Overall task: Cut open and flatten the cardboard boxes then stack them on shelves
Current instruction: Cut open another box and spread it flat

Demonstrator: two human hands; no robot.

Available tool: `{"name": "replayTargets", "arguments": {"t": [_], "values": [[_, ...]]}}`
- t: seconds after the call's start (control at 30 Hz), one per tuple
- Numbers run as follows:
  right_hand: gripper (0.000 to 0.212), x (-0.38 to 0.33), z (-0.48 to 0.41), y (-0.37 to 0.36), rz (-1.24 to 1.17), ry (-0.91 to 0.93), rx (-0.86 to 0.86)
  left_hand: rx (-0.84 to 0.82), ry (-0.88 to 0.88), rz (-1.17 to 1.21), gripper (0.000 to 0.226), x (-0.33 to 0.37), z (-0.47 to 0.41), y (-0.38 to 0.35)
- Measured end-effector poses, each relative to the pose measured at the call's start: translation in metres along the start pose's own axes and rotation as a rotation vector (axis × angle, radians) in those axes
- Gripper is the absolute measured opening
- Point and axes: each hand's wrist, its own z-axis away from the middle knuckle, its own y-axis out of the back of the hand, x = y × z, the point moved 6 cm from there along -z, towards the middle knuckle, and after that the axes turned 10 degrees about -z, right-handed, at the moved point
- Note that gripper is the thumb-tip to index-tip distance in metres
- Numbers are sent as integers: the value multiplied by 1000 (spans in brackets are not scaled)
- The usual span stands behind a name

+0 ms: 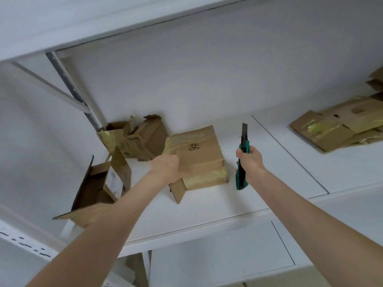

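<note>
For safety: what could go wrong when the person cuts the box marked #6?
The green utility knife in the right hand has its blade extended, near the left hand gripping the taped brown cardboard box; a slip might cut that hand. The box may also slide on the white shelf.

A white shelving unit fills the view. The middle shelf point(207, 208) is made of boards meeting at a thin dark seam point(290, 154). An upper shelf point(103, 23) hangs overhead and a lower shelf point(217, 251) sits beneath. A slotted grey upright point(70, 83) and a slanted brace point(47, 85) stand at the left. The wall point(207, 75) behind is plain white, and the light is soft and even.
</note>
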Motion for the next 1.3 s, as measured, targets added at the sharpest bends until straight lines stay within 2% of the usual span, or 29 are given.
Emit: {"name": "replayTargets", "arguments": {"t": [0.13,0.23,0.27,0.33,0.43,0.63,0.73,0.9,0.97,1.0,1.07,1.1,1.2,1.27,1.3], "values": [[13,29,7,29,-94,-146,32,49,-9,102,54,15,-2,35],[7,40,19,35,-232,-227,21,245,21,272,31,13,-20,58],[10,43,23,36,-265,-251,1,267,11,329,33,16,-29,60],[14,50,35,29,-327,-322,-49,197,-20,465,57,19,-46,50],[16,55,48,17,-478,-431,-61,114,4,505,79,25,-78,37],[34,50,37,-2,-595,-478,-58,-58,30,418,91,38,-128,16],[41,34,24,-2,-556,-412,-38,31,150,577,89,28,-124,22],[43,-39,17,-3,-350,-126,-61,292,451,1298,81,-17,-80,51],[40,-65,21,-5,-260,-23,-77,380,500,1414,69,-30,-59,56],[36,-72,23,-6,-209,21,-86,425,497,1447,55,-33,-48,56],[25,-74,25,-7,-124,75,-108,472,490,1467,29,-34,-25,45],[21,-69,26,-6,-100,89,-122,480,486,1446,25,-34,-16,36],[21,-51,29,-3,-27,114,-161,421,379,1320,50,-32,4,16],[24,-42,32,-3,-2,124,-172,373,287,1073,76,-30,12,15],[25,-40,34,-4,0,130,-176,400,232,885,92,-28,17,23]]}}
